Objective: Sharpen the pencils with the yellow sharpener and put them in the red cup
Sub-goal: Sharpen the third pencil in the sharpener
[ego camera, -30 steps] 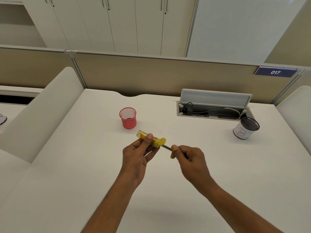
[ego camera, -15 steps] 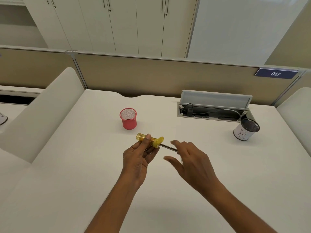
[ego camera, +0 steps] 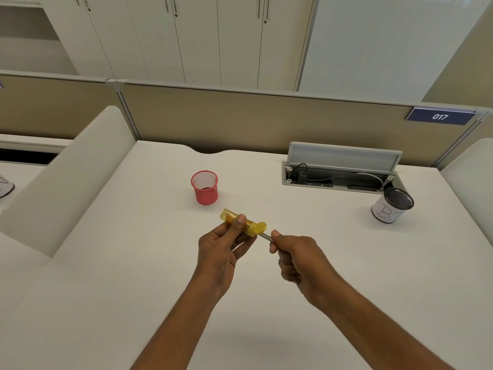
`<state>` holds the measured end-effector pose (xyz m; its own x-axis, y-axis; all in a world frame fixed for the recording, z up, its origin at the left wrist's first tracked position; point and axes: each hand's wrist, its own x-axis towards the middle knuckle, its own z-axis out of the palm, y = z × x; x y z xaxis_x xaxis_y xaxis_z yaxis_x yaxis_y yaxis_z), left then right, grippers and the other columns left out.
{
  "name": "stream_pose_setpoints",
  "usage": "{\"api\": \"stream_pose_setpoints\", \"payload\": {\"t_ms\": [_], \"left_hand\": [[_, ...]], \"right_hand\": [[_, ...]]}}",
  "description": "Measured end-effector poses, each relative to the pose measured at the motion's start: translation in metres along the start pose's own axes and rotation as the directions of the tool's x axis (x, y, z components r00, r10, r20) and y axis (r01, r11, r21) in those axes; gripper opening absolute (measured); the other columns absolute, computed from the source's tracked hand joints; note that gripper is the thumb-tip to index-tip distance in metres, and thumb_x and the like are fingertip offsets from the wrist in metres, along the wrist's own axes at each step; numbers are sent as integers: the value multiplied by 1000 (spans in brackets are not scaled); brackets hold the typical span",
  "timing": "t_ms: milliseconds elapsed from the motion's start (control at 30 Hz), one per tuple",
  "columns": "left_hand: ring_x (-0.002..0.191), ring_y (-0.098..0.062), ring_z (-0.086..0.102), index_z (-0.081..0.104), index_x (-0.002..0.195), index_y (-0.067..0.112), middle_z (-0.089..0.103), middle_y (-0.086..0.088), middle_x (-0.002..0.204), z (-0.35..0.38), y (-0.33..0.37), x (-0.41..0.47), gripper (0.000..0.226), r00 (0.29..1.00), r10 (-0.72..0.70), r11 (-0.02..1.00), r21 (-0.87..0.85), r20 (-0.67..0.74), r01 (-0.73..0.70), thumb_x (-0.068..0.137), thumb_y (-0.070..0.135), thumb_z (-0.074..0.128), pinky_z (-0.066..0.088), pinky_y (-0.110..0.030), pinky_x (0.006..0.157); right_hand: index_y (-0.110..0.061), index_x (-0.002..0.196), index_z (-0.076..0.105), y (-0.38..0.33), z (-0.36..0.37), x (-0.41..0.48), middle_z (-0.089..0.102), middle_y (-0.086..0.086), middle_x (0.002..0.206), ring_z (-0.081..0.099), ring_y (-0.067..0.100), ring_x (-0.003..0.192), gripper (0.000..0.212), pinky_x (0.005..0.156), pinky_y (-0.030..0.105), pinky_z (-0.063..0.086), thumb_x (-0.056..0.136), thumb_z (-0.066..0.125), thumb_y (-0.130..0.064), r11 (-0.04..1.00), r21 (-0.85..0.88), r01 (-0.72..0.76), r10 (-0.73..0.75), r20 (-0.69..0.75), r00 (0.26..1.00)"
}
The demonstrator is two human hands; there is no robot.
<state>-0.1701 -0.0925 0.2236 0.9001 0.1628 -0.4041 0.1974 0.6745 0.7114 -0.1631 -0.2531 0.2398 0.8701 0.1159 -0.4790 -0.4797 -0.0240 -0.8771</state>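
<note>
My left hand (ego camera: 221, 252) grips the yellow sharpener (ego camera: 241, 222), a see-through yellow tube held level above the white desk. A dark pencil (ego camera: 266, 237) sticks out of its right end; only a short piece shows. My right hand (ego camera: 296, 259) is closed on that pencil just right of the sharpener, hiding the rest of it. The red mesh cup (ego camera: 205, 187) stands upright on the desk beyond the sharpener, a little to its left, with its inside looking empty.
A black mesh cup (ego camera: 392, 205) wrapped in white paper stands at the right. An open cable tray (ego camera: 338, 174) with its lid up lies behind it. Beige partition panels close the back, and white padded dividers (ego camera: 66, 180) flank the desk.
My right hand let go of the pencil half a second ago with fingers spread, and has now closed on it again near the sharpener. The left hand has stayed nearly still.
</note>
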Motion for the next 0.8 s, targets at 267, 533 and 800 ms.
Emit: {"api": "stream_pose_setpoints", "payload": {"t_ms": [267,533,800], "left_hand": [[97,-30,77,72,110,-6,77,-22,106,-2,-1,1,29,1000,-10,998,-61,-28,8,89,15,72,64,-37,85],[96,-31,77,73,110,-7,77,-23,106,-4,2,2,35,997,-29,995,-92,-65,23,84,17,76,64,-38,80],[99,-31,77,73,108,-5,77,-23,108,-3,-2,1,31,999,-27,998,-56,-28,26,85,16,75,64,-36,80]], "right_hand": [[-19,98,71,-2,0,-2,51,-10,59,46,9,50,44,53,23,38,98,49,-57,847,-413,333,-323,97,942],[-10,118,63,30,-22,18,63,2,84,57,20,67,30,52,33,52,102,57,-35,-163,-832,530,-804,423,418],[-13,77,65,32,-17,18,41,-5,55,34,17,48,31,43,32,32,103,56,-28,19,-814,580,-851,291,437]]}}
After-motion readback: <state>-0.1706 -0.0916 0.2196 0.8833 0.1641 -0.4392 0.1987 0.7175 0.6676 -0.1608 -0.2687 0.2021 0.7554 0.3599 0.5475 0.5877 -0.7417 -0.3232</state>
